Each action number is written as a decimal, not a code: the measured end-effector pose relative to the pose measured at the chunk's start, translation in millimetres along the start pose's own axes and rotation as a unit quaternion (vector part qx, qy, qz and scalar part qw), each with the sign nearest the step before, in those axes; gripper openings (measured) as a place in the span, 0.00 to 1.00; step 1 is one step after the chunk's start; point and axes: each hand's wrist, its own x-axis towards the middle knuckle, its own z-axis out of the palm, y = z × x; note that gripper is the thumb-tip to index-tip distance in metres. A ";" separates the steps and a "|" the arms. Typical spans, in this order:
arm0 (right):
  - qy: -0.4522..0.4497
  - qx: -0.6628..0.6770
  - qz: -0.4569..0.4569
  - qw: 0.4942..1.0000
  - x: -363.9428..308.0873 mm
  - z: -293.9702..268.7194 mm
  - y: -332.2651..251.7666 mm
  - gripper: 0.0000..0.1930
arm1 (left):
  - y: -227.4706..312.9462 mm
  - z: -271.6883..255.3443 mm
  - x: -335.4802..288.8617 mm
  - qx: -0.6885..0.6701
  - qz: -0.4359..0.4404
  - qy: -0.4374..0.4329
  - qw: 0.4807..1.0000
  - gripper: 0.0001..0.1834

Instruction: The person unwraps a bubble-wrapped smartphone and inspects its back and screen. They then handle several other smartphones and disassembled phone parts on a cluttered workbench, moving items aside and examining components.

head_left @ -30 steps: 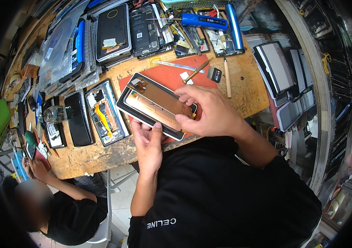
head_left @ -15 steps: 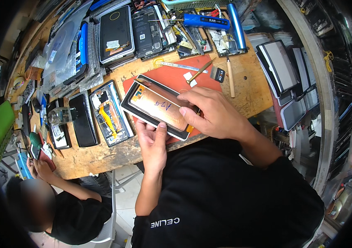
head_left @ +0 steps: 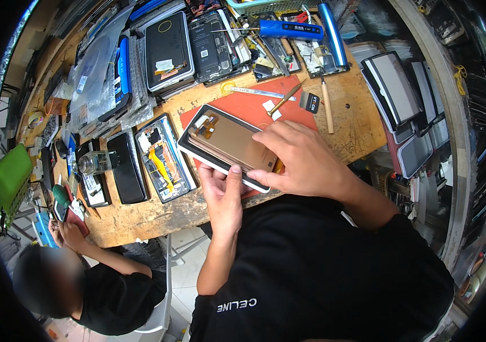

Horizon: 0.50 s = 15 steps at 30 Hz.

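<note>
A copper-backed phone display panel (head_left: pixel 233 138), with a flex cable at its far left end, lies in a shallow black box with a white outer edge (head_left: pixel 204 161). Another copper edge shows just under the panel. My left hand (head_left: pixel 223 199) grips the box's near side from below, its thumb on the rim. Across the right end, my right hand (head_left: pixel 311 162) holds the panel's edges between thumb and fingers. Some of its fingertips are hidden behind the hand. Beneath the box is an orange-red mat (head_left: pixel 306 118).
Beyond the mat lie a brown pointed tool (head_left: pixel 286 98), a metal strip (head_left: pixel 263 93) and a wooden-handled tool (head_left: pixel 327 105). An opened phone (head_left: pixel 166 159) and a glass jar (head_left: pixel 96 162) stand left. Stacked phone parts and a blue electric screwdriver (head_left: pixel 291 29) line the back. A co-worker (head_left: pixel 117 285) sits lower left.
The panel with blue handwriting was tilted up in the box; now a plain copper back with a flex cable faces up, lying flatter. My right hand has spread across its right end.
</note>
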 end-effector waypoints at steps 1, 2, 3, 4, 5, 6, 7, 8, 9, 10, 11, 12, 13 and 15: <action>0.001 -0.009 -0.002 1.000 -0.5 0.2 -0.6 0.27 | 1.2 0.7 -0.3 -0.001 -0.010 -0.001 1.000 0.19; -0.002 -0.019 -0.001 1.000 -0.9 0.5 -1.3 0.27 | 1.8 1.2 -0.4 -0.002 -0.008 -0.001 1.000 0.19; -0.001 -0.029 -0.004 1.000 -1.0 1.1 -1.6 0.28 | 1.8 1.3 -0.4 -0.002 -0.005 -0.001 1.000 0.19; 0.005 -0.026 -0.005 1.000 -0.7 1.9 -1.6 0.26 | 1.1 1.0 -0.3 -0.003 -0.003 -0.001 1.000 0.19; 0.015 -0.022 -0.011 1.000 0.2 3.0 -1.1 0.23 | 0.0 0.3 0.0 0.005 -0.002 0.000 1.000 0.22; 0.022 -0.016 -0.015 1.000 1.1 3.7 -0.3 0.21 | -1.5 -0.9 0.5 0.013 0.000 0.001 1.000 0.24; 0.030 0.000 -0.007 1.000 1.8 3.9 0.8 0.19 | -3.2 -2.4 1.2 0.003 0.005 -0.007 1.000 0.26; 0.034 0.020 0.003 0.999 2.8 3.9 2.3 0.18 | -5.4 -3.8 2.0 0.012 0.007 0.002 1.000 0.26; 0.037 0.041 0.013 0.998 3.6 3.6 3.7 0.16 | -7.6 -5.1 2.9 0.003 0.014 0.002 1.000 0.27; 0.038 0.048 0.014 0.998 4.5 2.8 5.4 0.15 | -9.4 -6.5 3.2 -0.016 0.008 0.004 1.000 0.27; 0.037 0.057 0.016 0.998 5.2 1.6 7.2 0.14 | -10.2 -8.7 2.5 -0.009 0.005 0.004 1.000 0.27; 0.037 0.066 0.018 0.997 5.7 0.6 8.4 0.13 | -11.5 -9.7 2.5 0.001 0.014 0.003 1.000 0.27; 0.035 0.071 0.020 0.997 5.7 0.0 8.8 0.12 | -12.3 -10.8 2.3 0.001 0.016 0.002 1.000 0.26; 0.034 0.080 0.025 0.996 4.9 -1.6 9.8 0.11 | -13.1 -11.9 2.3 0.002 0.018 0.001 1.000 0.26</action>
